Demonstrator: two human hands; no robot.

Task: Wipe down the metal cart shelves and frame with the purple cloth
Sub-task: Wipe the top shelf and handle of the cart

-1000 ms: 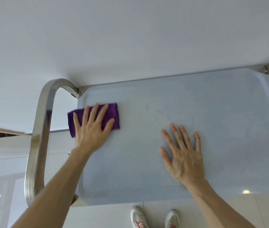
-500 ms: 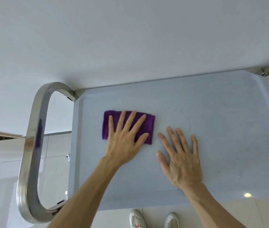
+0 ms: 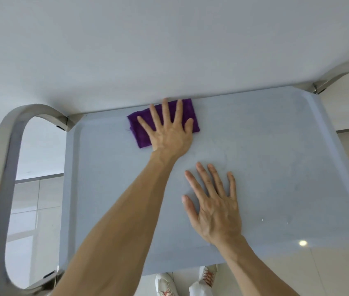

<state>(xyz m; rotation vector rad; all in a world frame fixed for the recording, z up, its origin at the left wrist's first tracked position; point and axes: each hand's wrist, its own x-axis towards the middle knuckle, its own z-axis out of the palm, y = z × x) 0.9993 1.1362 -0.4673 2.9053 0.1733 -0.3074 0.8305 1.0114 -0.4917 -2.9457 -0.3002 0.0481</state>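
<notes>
The cart's top shelf (image 3: 276,159) is a flat grey metal tray seen from above. A folded purple cloth (image 3: 139,129) lies at its far edge, left of centre. My left hand (image 3: 169,131) presses flat on the cloth with fingers spread and straight, fingertips at the far rim. My right hand (image 3: 214,206) rests flat on the bare shelf nearer to me, fingers straight and spread, holding nothing. A looped steel frame handle (image 3: 0,167) rises at the cart's left end.
A white wall (image 3: 169,50) stands directly behind the cart's far edge. A second steel frame loop (image 3: 344,75) shows at the far right corner. Pale glossy floor tiles (image 3: 340,270) and white shoes (image 3: 165,285) lie below the near edge.
My left hand has slid the purple cloth from the shelf's far left corner rightward and then up to the far edge. My right hand has stayed flat in place.
</notes>
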